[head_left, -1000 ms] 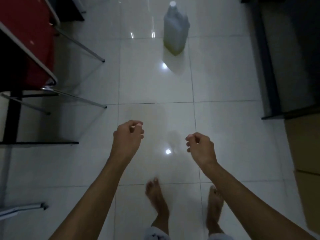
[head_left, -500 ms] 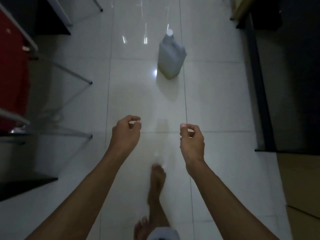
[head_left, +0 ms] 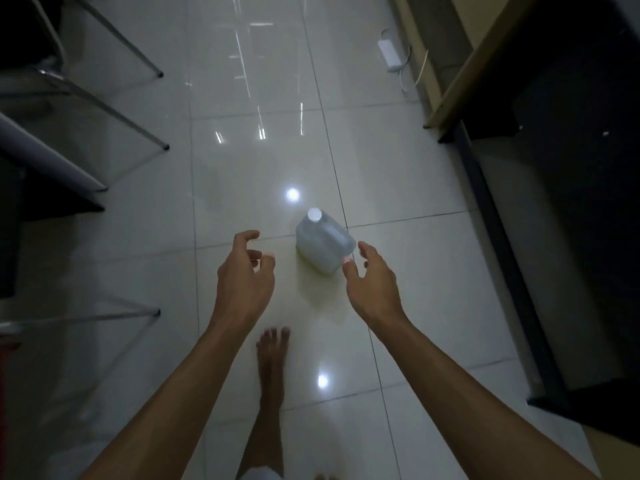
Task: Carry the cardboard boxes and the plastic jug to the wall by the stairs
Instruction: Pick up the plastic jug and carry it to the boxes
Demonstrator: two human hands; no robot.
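Nearer now, plastic jug – base dim, left hand, right hand released, empty.

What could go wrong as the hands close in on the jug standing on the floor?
1. The tiled floor is glossy and the person's foot is bare, so a slip while bending seems possible.
2. The jug holds only a shallow layer of yellowish liquid; it may be light and tip if the right hand or left hand bumps it before gripping.
3. The chair legs on the left could catch a foot when turning away.
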